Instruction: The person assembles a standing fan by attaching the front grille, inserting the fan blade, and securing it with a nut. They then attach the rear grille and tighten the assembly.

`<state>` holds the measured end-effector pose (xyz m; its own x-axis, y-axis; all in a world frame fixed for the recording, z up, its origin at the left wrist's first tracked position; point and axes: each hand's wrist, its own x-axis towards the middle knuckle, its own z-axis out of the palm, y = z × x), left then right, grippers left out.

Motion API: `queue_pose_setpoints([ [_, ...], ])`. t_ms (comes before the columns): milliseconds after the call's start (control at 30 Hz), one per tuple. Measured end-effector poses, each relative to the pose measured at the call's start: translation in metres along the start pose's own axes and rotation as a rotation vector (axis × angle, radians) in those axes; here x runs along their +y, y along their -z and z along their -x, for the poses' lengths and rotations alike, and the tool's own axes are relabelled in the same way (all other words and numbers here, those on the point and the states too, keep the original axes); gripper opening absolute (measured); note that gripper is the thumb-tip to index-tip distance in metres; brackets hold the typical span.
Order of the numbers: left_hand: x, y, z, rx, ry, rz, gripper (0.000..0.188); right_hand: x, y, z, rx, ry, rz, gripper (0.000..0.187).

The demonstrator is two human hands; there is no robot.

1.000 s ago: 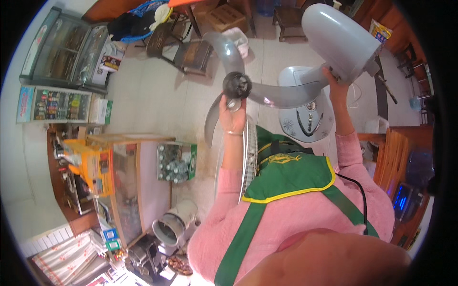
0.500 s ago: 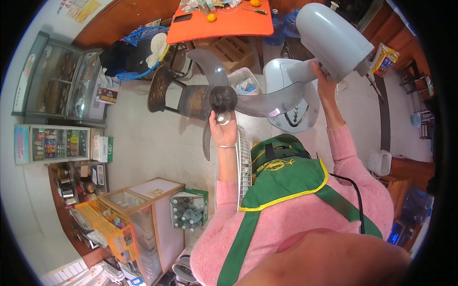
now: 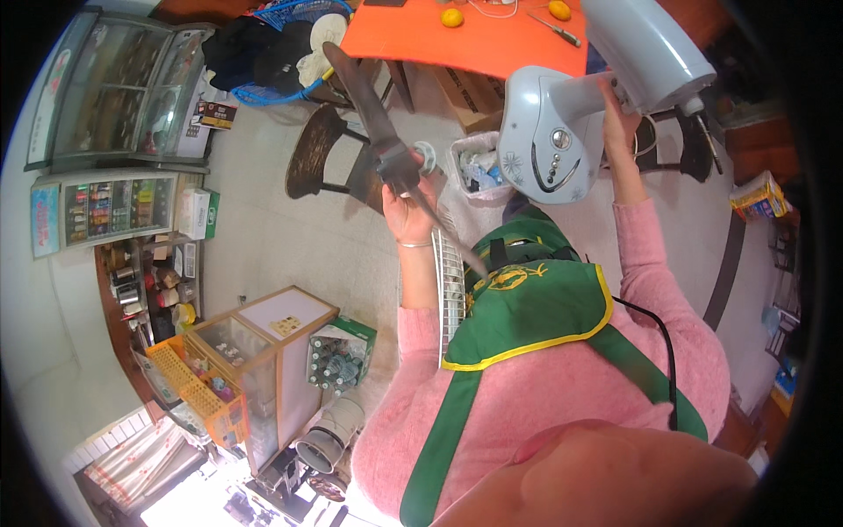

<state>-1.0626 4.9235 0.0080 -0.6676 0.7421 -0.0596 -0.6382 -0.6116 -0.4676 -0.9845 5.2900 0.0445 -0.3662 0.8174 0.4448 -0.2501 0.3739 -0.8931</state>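
My left hand (image 3: 410,213) is closed around the hub of a grey fan blade (image 3: 369,101), which is seen nearly edge-on. A small pale round piece (image 3: 427,158) shows beside the hub; how it is held I cannot tell. Between my left forearm and the green apron (image 3: 536,316) stands a white wire fan grille (image 3: 451,285). On the right, my right hand (image 3: 620,127) grips the neck of a pale grey electric fan (image 3: 654,53). The fan's base, with its buttons, faces up, and its bare shaft points down to the right.
An orange table (image 3: 413,35) with oranges and a screwdriver stands ahead. Below it are a wooden chair (image 3: 316,149) and a lined waste bin (image 3: 457,167). At left stand a display cooler (image 3: 114,97), a wooden cabinet (image 3: 290,316) and a crate of bottles (image 3: 342,356).
The fan blade has turned from broadside to nearly edge-on in my left hand. The electric fan has tilted, bringing its base higher in view. The surroundings have shifted with my head.
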Motion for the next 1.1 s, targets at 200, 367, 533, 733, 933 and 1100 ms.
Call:
queue_pose_setpoints([
  [200, -0.025, -0.002, -0.09, -0.148, -0.106, -0.143, 0.044, 0.083, -0.051, -0.075, 0.042, -0.195, -0.144, 0.041],
  [367, -0.028, -0.015, -0.138, -0.121, -0.105, -0.122, 0.045, 0.139, -0.082, -0.117, -0.039, -0.126, -0.038, 0.043],
  [533, -0.028, -0.016, -0.165, -0.094, -0.234, -0.235, 0.041, 0.163, -0.107, -0.131, -0.069, -0.211, 0.071, 0.039],
  [733, -0.011, -0.024, -0.188, -0.068, -0.169, -0.094, 0.039, 0.193, -0.136, -0.144, -0.008, -0.167, 0.035, 0.039],
  [933, 0.024, -0.034, -0.207, -0.007, -0.151, -0.1, 0.043, 0.224, -0.163, -0.16, -0.067, -0.006, 0.264, 0.043],
  [1100, 0.048, -0.041, -0.214, -0.01, -0.18, -0.292, 0.058, 0.236, -0.189, -0.171, 0.013, 0.001, 0.168, 0.032],
])
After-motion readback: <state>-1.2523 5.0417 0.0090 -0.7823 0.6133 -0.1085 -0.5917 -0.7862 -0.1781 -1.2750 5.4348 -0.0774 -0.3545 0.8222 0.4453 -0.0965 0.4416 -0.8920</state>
